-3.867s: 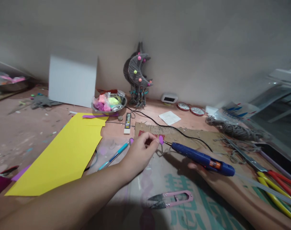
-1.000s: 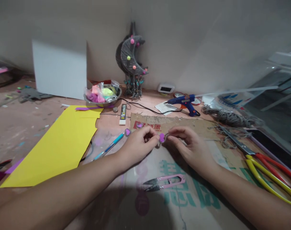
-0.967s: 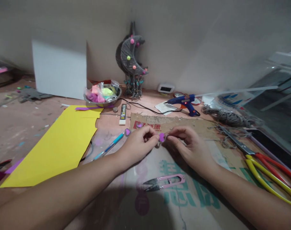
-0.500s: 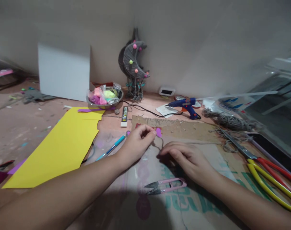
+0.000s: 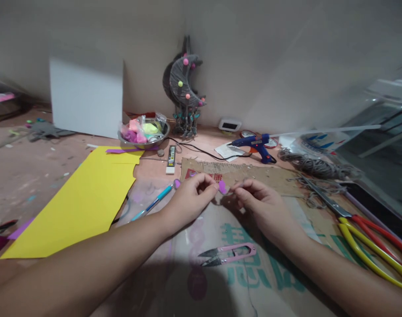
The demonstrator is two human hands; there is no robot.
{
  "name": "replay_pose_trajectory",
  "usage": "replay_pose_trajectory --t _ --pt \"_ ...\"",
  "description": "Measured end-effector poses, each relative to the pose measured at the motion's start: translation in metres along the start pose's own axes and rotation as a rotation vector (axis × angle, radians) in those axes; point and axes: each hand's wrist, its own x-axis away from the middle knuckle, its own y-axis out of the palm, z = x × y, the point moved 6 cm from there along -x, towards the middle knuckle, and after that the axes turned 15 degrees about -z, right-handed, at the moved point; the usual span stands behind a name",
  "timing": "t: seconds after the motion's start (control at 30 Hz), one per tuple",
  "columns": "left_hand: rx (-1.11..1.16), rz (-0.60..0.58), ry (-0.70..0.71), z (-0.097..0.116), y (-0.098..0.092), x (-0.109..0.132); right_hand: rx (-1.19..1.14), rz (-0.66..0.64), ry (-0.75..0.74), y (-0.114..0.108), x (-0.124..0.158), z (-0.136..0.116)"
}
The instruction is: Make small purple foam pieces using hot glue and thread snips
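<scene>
My left hand (image 5: 191, 197) pinches a small purple piece (image 5: 222, 187) by its edge, with thumb and forefinger closed. From that piece a thin grey string (image 5: 226, 193) runs to my right hand (image 5: 265, 207), whose thumb and forefinger are closed on it. Below the hands lies a pair of pink thread snips (image 5: 237, 252), its blades pointing left. A blue pen (image 5: 153, 202) rests beside my left forearm. Beyond the fingers, a strip of brown cardboard (image 5: 263, 176) lies flat on the table.
Yellow paper (image 5: 78, 202) covers the left side. Behind stand a metal bowl (image 5: 143, 145) of coloured clay packets, a grey moon ornament (image 5: 179, 86) and a blue glue gun (image 5: 255, 144). Grey yarn (image 5: 315, 165), large scissors (image 5: 349, 220) and a phone (image 5: 379, 211) lie right.
My right hand has risen slightly and its fingers have closed on the string near the purple piece. The string between the hands is now shorter; my left hand has barely moved.
</scene>
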Motion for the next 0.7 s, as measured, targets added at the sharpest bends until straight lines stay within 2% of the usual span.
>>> replay_pose_trajectory --t 0.13,0.3,0.5,0.7 --pt "-0.05 -0.018 -0.022 0.002 0.002 0.001 0.084 0.068 0.013 -0.004 0.003 -0.003" --pt "-0.096 -0.063 -0.03 0.003 0.005 0.001 0.101 0.084 -0.027 -0.003 0.001 -0.007" --pt "-0.167 -0.078 -0.055 0.006 0.005 0.001 0.25 0.089 -0.103 -0.003 0.001 -0.012" --pt "-0.182 -0.104 -0.026 0.009 0.007 0.002 0.304 0.079 -0.141 -0.001 0.003 -0.012"
